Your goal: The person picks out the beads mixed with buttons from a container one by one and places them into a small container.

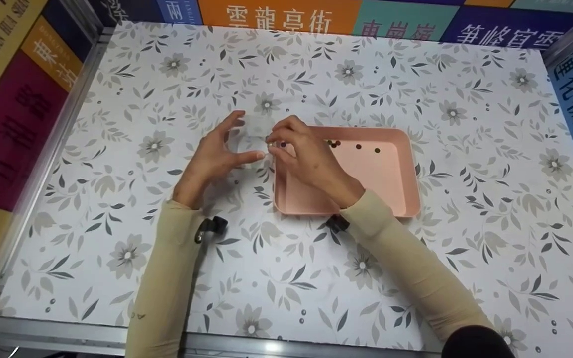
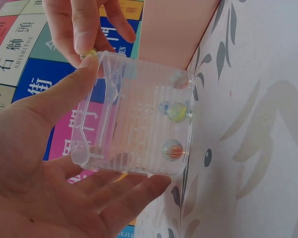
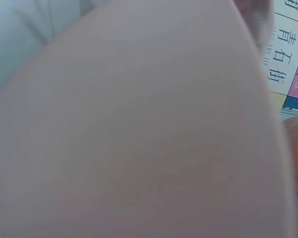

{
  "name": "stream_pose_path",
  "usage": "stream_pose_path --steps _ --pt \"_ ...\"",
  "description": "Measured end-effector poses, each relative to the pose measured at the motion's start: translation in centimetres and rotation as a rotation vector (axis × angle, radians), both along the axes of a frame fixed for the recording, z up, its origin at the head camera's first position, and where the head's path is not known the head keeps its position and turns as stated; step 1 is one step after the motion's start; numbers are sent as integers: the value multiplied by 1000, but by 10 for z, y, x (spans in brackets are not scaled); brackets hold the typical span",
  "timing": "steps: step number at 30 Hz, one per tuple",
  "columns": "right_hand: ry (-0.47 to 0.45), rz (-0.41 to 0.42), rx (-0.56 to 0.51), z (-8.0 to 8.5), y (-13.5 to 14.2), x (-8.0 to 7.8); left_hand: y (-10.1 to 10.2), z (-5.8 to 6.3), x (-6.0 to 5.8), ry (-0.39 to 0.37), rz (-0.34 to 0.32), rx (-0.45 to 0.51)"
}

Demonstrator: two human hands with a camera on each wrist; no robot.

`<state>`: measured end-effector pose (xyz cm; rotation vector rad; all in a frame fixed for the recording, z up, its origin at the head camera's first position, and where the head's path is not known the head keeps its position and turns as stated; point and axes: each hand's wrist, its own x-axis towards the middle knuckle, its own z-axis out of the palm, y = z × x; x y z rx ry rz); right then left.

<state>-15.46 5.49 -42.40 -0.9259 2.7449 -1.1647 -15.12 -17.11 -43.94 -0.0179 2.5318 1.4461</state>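
Note:
A clear plastic box [image 2: 139,114] stands on the patterned tabletop, with several glass marbles [image 2: 173,150] at its bottom. My left hand [image 1: 212,156] holds the box from the left, thumb by the rim and fingers along the opposite side. At the box's rim, my right hand [image 1: 306,151] pinches a yellowish marble [image 2: 88,54] between thumb and fingertips, close to the left thumb. A pink tray [image 1: 411,174] lies under the right wrist, with several small dark marbles [image 1: 358,146] toward its far side.
White tabletop [image 1: 167,278] with grey leaves and flowers surrounds the tray and box. Colourful panels with Chinese characters [image 1: 281,17] border the back and sides. A metal rail [image 1: 57,325] runs along the near edge. A blurred pale surface fills most of the right wrist view.

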Motion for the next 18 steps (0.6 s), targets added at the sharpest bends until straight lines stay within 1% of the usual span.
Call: stream_pose_path --steps 5,14,18 --pt "-19 -6 -6 -2 -2 -1 0 1 0 1 -5 0" --pt "-36 -34 14 -1 -4 -2 0 2 1 3 -7 13" --pt "-42 -36 12 -2 -4 -2 0 1 1 14 -9 -8"
